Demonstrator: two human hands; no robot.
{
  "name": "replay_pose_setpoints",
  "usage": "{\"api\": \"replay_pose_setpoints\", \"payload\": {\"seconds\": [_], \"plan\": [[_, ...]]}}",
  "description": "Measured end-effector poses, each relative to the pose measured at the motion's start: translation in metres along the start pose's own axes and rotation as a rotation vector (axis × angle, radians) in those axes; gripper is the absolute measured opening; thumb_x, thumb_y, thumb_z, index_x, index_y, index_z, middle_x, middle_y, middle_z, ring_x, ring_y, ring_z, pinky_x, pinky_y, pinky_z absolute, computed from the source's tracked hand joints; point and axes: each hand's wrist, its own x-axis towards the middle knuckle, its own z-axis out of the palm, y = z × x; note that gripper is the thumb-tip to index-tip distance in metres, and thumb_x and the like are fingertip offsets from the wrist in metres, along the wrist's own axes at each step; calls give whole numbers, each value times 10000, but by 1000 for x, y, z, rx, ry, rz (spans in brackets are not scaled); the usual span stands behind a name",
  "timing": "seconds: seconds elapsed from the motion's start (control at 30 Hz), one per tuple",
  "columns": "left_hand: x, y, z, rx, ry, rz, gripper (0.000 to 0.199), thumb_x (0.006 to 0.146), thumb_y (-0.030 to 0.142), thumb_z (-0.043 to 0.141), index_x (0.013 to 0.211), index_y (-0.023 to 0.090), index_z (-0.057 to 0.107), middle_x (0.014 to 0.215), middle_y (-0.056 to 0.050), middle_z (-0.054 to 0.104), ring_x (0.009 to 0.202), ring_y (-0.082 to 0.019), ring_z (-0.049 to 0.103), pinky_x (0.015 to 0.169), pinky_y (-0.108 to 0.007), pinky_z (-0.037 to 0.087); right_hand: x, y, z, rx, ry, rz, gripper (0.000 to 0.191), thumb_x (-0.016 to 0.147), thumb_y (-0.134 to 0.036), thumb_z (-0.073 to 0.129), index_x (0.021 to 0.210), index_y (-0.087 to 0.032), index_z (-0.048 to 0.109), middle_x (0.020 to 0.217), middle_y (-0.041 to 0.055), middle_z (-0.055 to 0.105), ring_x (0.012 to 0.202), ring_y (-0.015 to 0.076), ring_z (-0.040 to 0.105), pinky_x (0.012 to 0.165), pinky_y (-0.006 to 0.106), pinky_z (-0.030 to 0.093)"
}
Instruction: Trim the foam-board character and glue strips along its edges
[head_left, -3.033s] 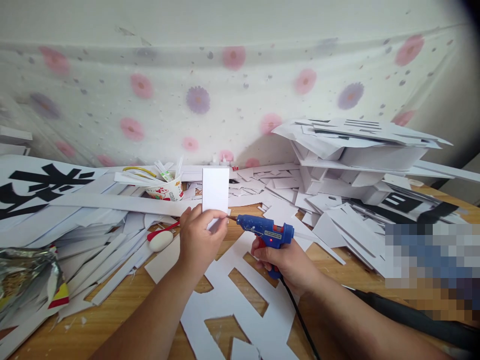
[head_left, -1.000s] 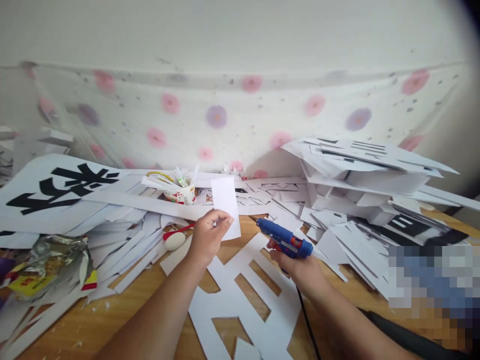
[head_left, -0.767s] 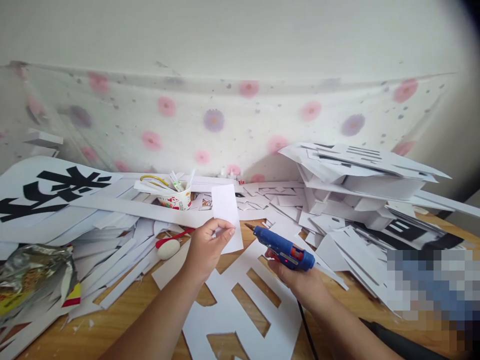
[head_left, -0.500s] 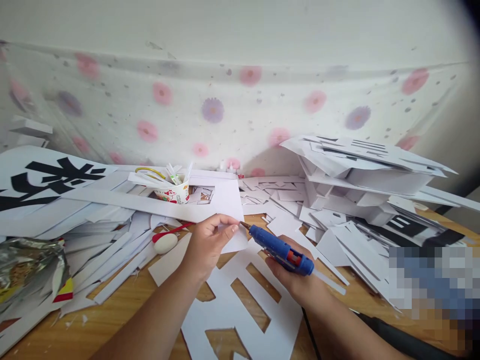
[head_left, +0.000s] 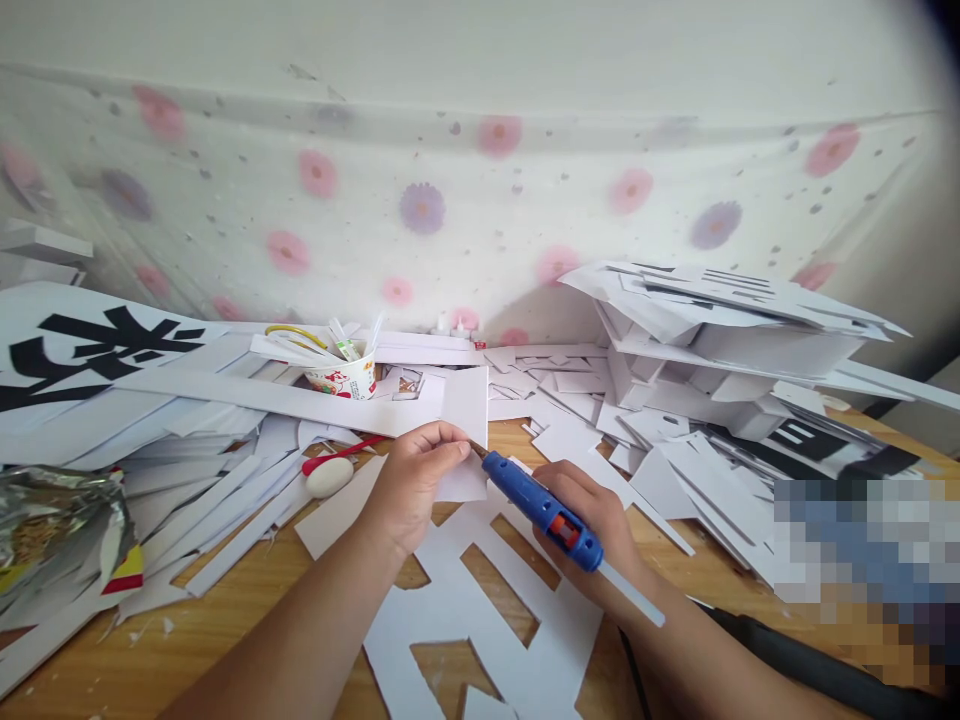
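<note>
1. My left hand [head_left: 411,480] is pinching a white card piece [head_left: 466,395] between thumb and fingers, holding it up off the table [head_left: 247,630].

2. My right hand [head_left: 592,510] is wrapped around the blue glue gun [head_left: 532,498], with a pale glue stick [head_left: 634,594] poking out of its back end. I can't tell whether my finger is pressing the trigger.

3. What has just changed is the gap: a moment ago the nozzle [head_left: 477,450] stood apart from the card, and now it is right up by my left fingertips, at the card's edge. The card has turned too.

4. That brings both hands to one spot — one steadying the card, the other aiming the gun. Whether the tip touches, or any glue is coming out, I can't see. My fingertips are close to that nozzle, so I judge a slip could burn me.

5. Below my hands lies a white sheet with cut-out holes [head_left: 562,625]. Beyond my left hand are a white oval thing [head_left: 330,478] and a printed cup [head_left: 341,378] — the cup holds odds and ends.
</note>
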Motion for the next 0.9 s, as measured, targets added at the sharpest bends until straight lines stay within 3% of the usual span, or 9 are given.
{"api": "replay_pose_setpoints", "payload": {"seconds": [0.13,0.27,0.63,0.8,0.9], "plan": [[1,1,-1,-56,-4,-99,123,556,247,704,607,173,620,574,22,604,525,-104,508,519,-229,375,3,-4,-1,-115,1,-53,134,816,-169,501,907,-211,590,927,69,647,809,191,635,679,293,494],[6,-1,-2,-146,-18,-183,163,504,234,702,600,168,588,546,24,591,493,-108,509,482,-226,370,6,-8,1,-148,-16,-12,160,862,-211,457,860,-207,617,899,71,667,779,186,630,678,291,486],[12,-4,0,-150,-71,-151,192,491,206,712,621,172,576,558,40,592,511,-96,517,496,-211,390,6,1,6,33,-13,28,114,747,-183,543,854,-204,576,869,45,622,745,170,597,668,282,462],[12,-6,0,-148,-51,-132,183,503,189,714,619,168,575,552,50,579,507,-83,501,493,-197,380,9,-5,9,196,8,278,45,716,-181,567,741,-209,542,702,-11,553,661,145,540,639,273,437],[11,-7,2,-160,-42,-130,187,507,185,712,632,170,573,570,45,594,525,-96,525,511,-208,398,10,-9,8,384,-16,438,75,713,-243,608,738,-205,549,707,-11,573,654,140,538,637,278,445]]}}
